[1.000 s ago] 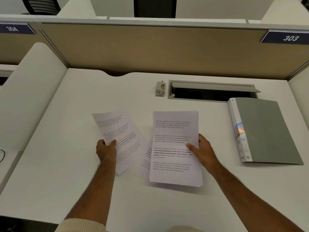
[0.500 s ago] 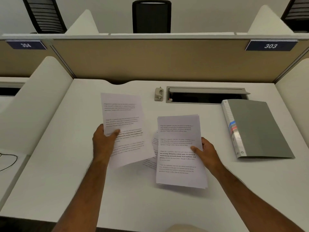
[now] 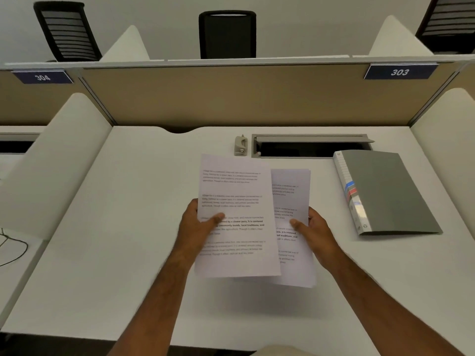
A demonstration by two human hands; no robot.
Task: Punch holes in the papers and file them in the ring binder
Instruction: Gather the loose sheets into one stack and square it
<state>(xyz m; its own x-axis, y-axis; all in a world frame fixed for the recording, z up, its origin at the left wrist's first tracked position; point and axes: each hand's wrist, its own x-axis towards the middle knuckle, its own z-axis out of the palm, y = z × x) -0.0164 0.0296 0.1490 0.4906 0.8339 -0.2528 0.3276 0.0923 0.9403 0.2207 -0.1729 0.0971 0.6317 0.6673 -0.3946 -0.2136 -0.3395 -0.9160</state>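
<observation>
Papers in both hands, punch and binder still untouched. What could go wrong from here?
1. The left hand holds a single sheet overlapping the stack in the right hand; their edges are offset, so merged carelessly, punched holes may not line up.
2. Both bundles are held only at a side edge, so sheets could slip or fan out.
3. The ring binder lies closed and both hands are full; the papers probably must be put down first.
</observation>
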